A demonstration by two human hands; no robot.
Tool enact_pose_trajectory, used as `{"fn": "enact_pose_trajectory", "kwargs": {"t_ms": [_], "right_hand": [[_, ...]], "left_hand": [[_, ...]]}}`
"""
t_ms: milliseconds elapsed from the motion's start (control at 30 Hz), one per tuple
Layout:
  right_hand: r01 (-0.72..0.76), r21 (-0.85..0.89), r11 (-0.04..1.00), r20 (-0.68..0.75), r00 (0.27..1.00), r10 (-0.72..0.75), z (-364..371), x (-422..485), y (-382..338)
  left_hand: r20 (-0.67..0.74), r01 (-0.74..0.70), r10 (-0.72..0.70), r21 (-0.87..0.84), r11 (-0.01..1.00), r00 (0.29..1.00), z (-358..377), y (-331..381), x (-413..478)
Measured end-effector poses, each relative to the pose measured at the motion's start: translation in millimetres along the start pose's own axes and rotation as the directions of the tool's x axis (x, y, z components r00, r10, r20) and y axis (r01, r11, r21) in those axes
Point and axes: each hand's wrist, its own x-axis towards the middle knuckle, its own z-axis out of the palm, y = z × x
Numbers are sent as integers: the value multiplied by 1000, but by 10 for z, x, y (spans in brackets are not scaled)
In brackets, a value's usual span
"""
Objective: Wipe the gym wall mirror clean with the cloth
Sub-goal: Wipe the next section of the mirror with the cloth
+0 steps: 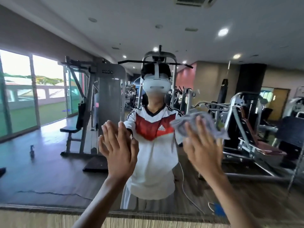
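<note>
Head view: grey cloth (212, 127) flattened against the mirror (49, 162) right of centre under the right hand (202, 145), fingers straight and fanned apart over it; left hand (118, 145) flat on the glass just beside, fingers straight and close together, holding nothing. Probably soft, light and limp, apt to bunch or slide on smooth glass, so best driven with the palm on its middle. Around, only reflections: weight machine (102, 104) and spray bottle (32, 150) toward the left edge, with the left hand squarely in the way of any leftward stroke.

This is a gym: the wall mirror (41, 200) shows weight machines (107, 96), a pulldown bar (155, 62), a punching bag (222, 92) and big windows (18, 96).
</note>
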Motion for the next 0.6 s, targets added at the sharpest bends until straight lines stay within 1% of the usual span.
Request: {"fn": "enact_pose_trajectory", "kwargs": {"t_ms": [33, 100, 133, 167, 200, 233, 300, 333, 400, 433, 500, 533, 600], "right_hand": [[-114, 4, 993, -32, 993, 114, -9, 128, 160], [-327, 15, 945, -128, 937, 326, -53, 494, 259], [-388, 30, 921, -155, 909, 388, -76, 667, 215], [-410, 59, 910, -159, 896, 414, -73, 787, 125], [-391, 84, 917, -145, 905, 399, -50, 851, 17], [-330, 92, 940, -130, 932, 339, -18, 862, -97], [-132, 66, 989, -113, 984, 139, 28, 690, -292], [-20, 41, 999, -103, 994, 25, 18, 531, -319], [157, 26, 987, -69, 986, -155, -45, 165, -211], [195, 12, 981, -43, 980, -194, -70, -52, -47], [184, -43, 982, -12, 983, -184, -103, -385, 353], [137, -74, 988, -7, 990, -138, -101, -473, 594], [-62, -94, 994, -47, 997, 57, -96, -423, 971]], "left_hand": [[-7, -12, 12, 10, 1000, 1000, 28, 57, -9], [-17, -15, 16, 19, 1000, 1000, 91, 178, -49], [-16, -19, 19, 21, 1000, 1000, 128, 259, -93], [-10, -26, 27, 26, 999, 1000, 159, 347, -158], [-4, -36, 36, 28, 999, 999, 192, 432, -236], [5, -35, 35, 21, 999, 999, 228, 512, -322], [32, -8, 8, -4, 1000, 999, 296, 645, -485], [47, 3, -2, -9, 1000, 999, 330, 694, -553], [72, 32, -31, -21, 999, 997, 359, 730, -610], [82, 43, -39, -44, 998, 996, 364, 769, -600], [88, 16, -10, -60, 998, 996, 366, 824, -540], [81, -29, 33, -47, 998, 996, 381, 863, -512], [67, -114, 115, -16, 993, 991, 414, 924, -455]]}}
